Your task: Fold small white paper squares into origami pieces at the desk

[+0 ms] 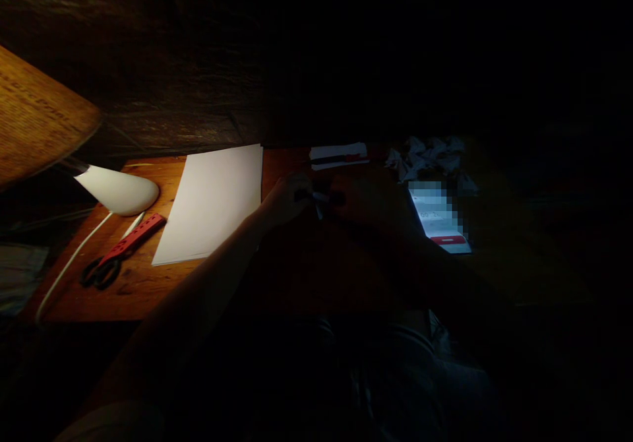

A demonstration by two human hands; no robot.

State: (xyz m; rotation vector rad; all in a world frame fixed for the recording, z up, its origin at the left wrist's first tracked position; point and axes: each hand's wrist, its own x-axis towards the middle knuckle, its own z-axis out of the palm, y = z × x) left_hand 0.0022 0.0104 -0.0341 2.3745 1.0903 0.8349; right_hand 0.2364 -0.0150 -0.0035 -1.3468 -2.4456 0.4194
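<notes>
Over the middle of the wooden table, a small piece of folded white paper [319, 198] sits between my two hands. My left hand [289, 198] is closed on its left side, with the fingertips in shadow. On the other side my right hand [352, 199] shows only as a dim shape, its fingers closed toward the same paper. How many folds the paper has is too dark to tell. A stack of white paper sheets [212, 198] lies beside my left forearm. Behind my hands rests a small pile of cut paper [341, 148] with a dark and red cutter-like tool [341, 159] across it.
Several folded paper pieces [430, 155] are heaped at the back right, above a lit phone [440, 218]. At left stand a lamp with a white base [123, 190] and cord, a red ruler-like strip [132, 239] and dark-handled scissors [101, 272]. The right side is very dark.
</notes>
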